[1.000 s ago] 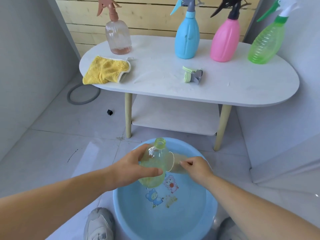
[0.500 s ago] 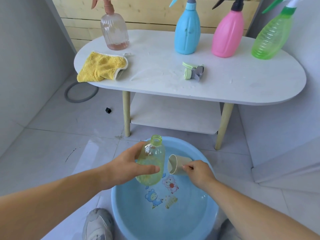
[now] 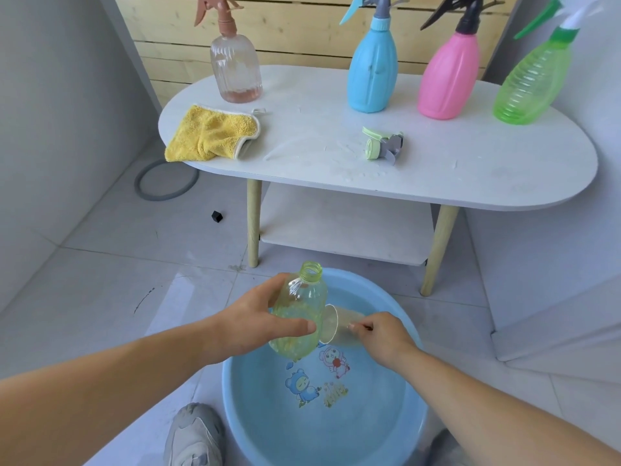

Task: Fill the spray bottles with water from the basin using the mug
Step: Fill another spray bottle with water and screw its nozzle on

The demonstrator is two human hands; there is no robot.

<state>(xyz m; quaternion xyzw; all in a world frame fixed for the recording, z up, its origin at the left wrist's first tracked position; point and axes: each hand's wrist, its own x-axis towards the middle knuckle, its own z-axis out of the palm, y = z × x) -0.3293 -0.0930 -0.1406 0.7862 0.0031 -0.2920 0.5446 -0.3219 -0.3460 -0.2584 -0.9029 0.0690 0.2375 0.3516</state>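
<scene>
My left hand (image 3: 258,321) grips an uncapped yellow-green bottle (image 3: 299,311) above the light blue basin (image 3: 393,428), which holds water. The bottle's open neck points up and away from me, and it holds some water. My right hand (image 3: 383,334) holds a beige mug (image 3: 339,327) tipped on its side, with its mouth against the bottle's right flank. The bottle's green and grey spray head (image 3: 383,146) lies loose on the white table (image 3: 470,169). Along the table's back stand a clear pink bottle (image 3: 235,62), a blue bottle (image 3: 371,68), a pink bottle (image 3: 448,75) and a green bottle (image 3: 531,82).
A yellow cloth (image 3: 211,134) lies on the table's left end. The table has a lower shelf (image 3: 342,227) and wooden legs just behind the basin. My shoes (image 3: 193,435) flank the basin on the tiled floor. A grey ring (image 3: 166,179) lies on the floor at left.
The mug has moved back against the bottle's side after being held a little apart from it. The bottle stays over the basin in my left hand.
</scene>
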